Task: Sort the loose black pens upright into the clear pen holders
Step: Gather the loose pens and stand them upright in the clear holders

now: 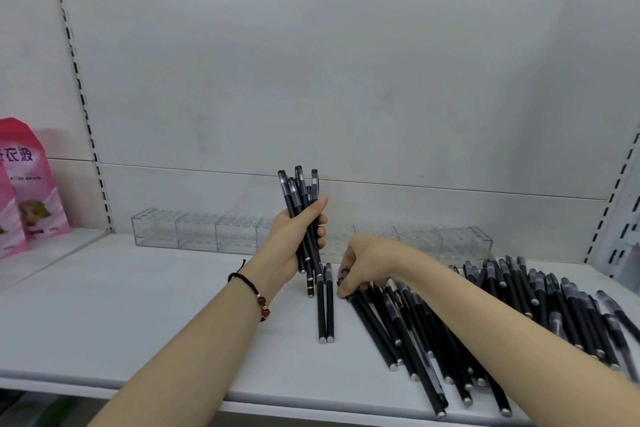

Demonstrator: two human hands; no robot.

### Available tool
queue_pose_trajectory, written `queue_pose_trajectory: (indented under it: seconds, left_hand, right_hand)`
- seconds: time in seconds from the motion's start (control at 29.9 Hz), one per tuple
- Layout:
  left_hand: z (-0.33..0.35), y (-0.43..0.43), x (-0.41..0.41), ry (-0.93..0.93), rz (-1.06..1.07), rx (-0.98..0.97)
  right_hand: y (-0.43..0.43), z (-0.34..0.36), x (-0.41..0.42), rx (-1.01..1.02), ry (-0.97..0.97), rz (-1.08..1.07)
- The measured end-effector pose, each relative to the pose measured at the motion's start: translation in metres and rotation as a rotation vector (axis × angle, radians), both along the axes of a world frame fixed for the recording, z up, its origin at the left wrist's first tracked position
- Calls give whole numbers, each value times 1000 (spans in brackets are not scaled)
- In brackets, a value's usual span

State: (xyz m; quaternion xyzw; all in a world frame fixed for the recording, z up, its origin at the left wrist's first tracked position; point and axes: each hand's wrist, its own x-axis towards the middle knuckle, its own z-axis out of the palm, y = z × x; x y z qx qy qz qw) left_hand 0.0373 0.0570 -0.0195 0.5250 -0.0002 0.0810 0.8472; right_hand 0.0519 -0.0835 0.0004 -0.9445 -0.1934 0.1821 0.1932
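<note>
My left hand [294, 236] grips a bunch of several black pens [301, 198] upright above the white shelf [138, 305]. My right hand [363, 263] reaches down onto the left end of a pile of loose black pens [485, 315], its fingertips pinching the cap of one pen [367, 312]. Two pens [325, 308] lie side by side on the shelf between my hands. A row of clear pen holders [197, 230] stands along the back of the shelf, and more clear pen holders [450, 239] continue to the right. I see no pens in them.
Pink product bags [24, 184] stand on the neighbouring shelf at the left. A slotted metal upright [83, 104] separates the two bays; another upright [620, 204] rises at the right. The shelf's front edge [173, 392] runs below my forearms.
</note>
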Motion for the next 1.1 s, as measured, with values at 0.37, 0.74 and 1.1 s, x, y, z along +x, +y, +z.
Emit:
queue_pose_trajectory:
  seconds: [0.37,0.74,1.1]
  left_hand:
    - [-2,-2,3,-16,-28,8]
    - [3,-13,-13,-87,-287,218]
    - [-9,-24,-6,-162,-305,259]
  right_hand:
    - [-33,12,13,726,226,-86]
    - [-43,38,13,1102,-150,-28]
    - [-25,26,12,1097,-422,36]
